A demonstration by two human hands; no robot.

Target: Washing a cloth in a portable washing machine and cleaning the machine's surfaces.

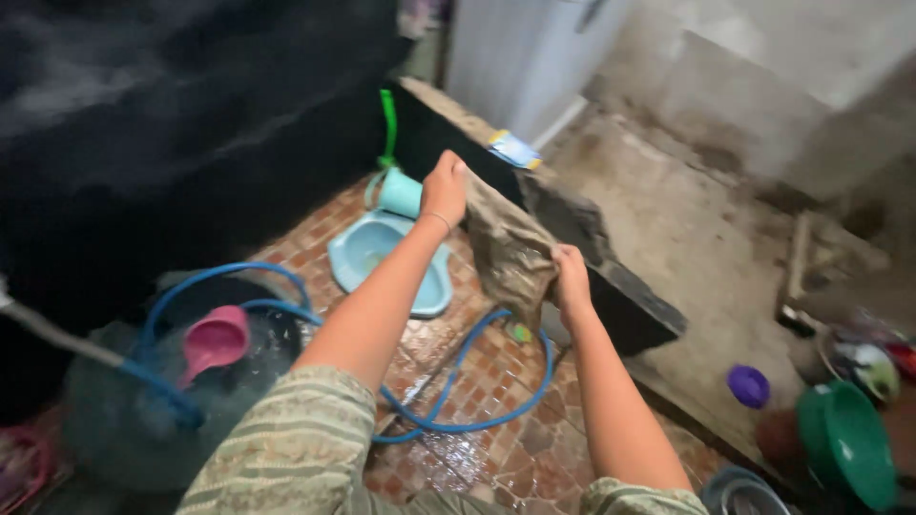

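Note:
My left hand (pixel 445 188) grips the top corner of a wet, brownish patterned cloth (pixel 509 254), held up at arm's length. My right hand (pixel 571 278) clutches the cloth's lower right edge, so the cloth hangs slanted between the two hands. It hangs over a wet brown tiled floor (pixel 496 439), just in front of a low dark wall (pixel 611 286). Both arms wear short striped greenish sleeves.
A light blue squat toilet (pixel 372 250) with a teal scoop (pixel 399 193) lies beyond the left hand. A blue hose (pixel 477 420) loops across the tiles. A dark water tub with a pink dipper (pixel 215 340) stands left. Green basins (pixel 844 441) and a purple lid (pixel 748 385) sit right.

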